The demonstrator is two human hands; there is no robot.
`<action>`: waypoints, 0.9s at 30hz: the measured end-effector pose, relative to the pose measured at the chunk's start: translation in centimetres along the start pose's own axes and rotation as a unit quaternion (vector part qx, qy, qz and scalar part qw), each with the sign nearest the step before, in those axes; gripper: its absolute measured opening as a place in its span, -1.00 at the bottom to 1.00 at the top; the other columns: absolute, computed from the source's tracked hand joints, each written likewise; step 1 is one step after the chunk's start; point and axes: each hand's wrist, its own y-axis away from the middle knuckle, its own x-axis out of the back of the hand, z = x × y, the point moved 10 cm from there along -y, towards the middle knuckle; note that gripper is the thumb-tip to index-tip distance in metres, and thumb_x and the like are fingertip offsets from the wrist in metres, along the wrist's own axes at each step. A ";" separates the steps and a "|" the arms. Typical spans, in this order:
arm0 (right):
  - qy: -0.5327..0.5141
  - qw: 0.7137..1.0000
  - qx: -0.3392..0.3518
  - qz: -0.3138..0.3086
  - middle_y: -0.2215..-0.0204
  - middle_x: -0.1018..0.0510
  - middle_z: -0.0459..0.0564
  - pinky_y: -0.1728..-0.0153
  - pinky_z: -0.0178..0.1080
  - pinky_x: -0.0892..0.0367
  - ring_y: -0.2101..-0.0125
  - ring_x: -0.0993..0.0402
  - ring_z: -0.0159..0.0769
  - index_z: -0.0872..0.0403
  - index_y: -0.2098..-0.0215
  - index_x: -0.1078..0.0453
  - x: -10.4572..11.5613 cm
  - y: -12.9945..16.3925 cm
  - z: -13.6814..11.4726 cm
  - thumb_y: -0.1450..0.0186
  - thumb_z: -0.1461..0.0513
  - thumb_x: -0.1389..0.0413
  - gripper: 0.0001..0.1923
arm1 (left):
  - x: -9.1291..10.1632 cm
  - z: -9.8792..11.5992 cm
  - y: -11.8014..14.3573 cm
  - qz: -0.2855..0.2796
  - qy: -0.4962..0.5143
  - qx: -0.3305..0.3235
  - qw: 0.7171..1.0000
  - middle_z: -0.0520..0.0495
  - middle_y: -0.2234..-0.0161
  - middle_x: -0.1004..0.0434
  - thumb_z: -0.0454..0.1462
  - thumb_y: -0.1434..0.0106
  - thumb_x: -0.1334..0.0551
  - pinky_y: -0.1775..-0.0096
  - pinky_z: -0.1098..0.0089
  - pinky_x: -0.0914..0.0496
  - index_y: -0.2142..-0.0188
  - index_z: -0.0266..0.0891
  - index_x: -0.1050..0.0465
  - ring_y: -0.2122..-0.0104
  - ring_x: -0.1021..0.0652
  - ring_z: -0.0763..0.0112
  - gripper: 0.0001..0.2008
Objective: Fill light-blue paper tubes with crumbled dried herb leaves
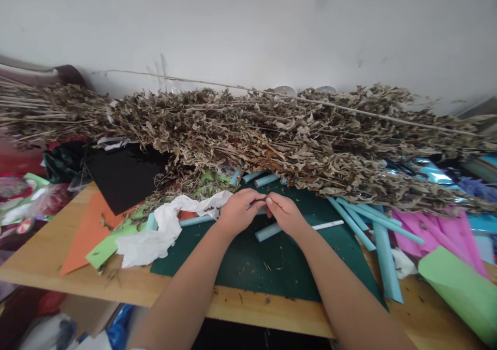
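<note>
On green mat [248,267], both hands [236,213] pinching small piece, dried branches [272,137] crowding behind.

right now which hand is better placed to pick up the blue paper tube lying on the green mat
Right. The right hand rests directly over the blue paper tube; the left hand sits further left, nearer the white crumpled paper.

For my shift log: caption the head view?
Both hands meet over a green cutting mat, below dried branches.

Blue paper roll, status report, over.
Both hands meet fingertip to fingertip. Blue paper roll lies on green mat under right hand. Dried branches crowd behind.
</note>
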 end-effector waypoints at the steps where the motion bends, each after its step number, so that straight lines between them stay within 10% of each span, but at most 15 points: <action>1: 0.004 1.000 -0.001 0.001 0.66 -0.25 -0.11 0.54 -0.36 -0.10 0.59 -0.21 -0.42 0.08 0.63 -0.08 0.0 0.0 0.0 -0.27 0.14 0.29 -0.63 | 0.0 -0.1 0.0 0.002 -0.002 0.004 1.000 -0.03 0.43 -0.48 -0.36 -0.08 -0.14 0.32 0.43 -0.36 0.40 -0.24 -0.42 0.39 -0.47 0.43 -0.90; 11: 0.043 0.998 -0.045 0.018 0.69 -0.17 -0.16 0.61 -0.38 0.07 0.63 -0.07 -0.43 0.09 0.63 -0.05 0.3 -0.1 0.6 -0.17 0.11 0.10 -0.71 | -1.2 1.4 0.3 -0.035 -0.154 -0.051 0.986 -0.07 0.42 -0.45 -0.40 -0.05 -0.10 0.33 0.33 -0.30 0.41 -0.23 -0.39 0.39 -0.43 0.33 -0.87; 20: -0.005 0.998 -0.059 0.004 0.74 -0.06 -0.19 0.65 -0.39 0.09 0.66 0.00 -0.48 0.10 0.71 -0.01 0.3 -0.4 1.0 -0.15 0.10 0.10 -0.64 | -1.3 0.2 0.1 -0.028 -0.058 -0.021 0.998 0.01 0.50 -0.42 -0.38 -0.05 -0.13 0.37 0.41 -0.32 0.51 -0.23 -0.34 0.43 -0.41 0.42 -0.93; 27: -0.048 0.994 -0.075 0.062 0.73 -0.06 -0.19 0.66 -0.41 0.01 0.66 -0.02 -0.48 0.10 0.68 -0.08 1.6 -0.3 2.1 -0.14 0.14 0.11 -0.71 | -1.3 0.3 0.0 -0.035 -0.007 -0.023 0.999 -0.06 0.27 -0.41 -0.34 -0.10 -0.11 0.18 0.38 -0.30 0.21 -0.21 -0.33 0.25 -0.40 0.41 -0.78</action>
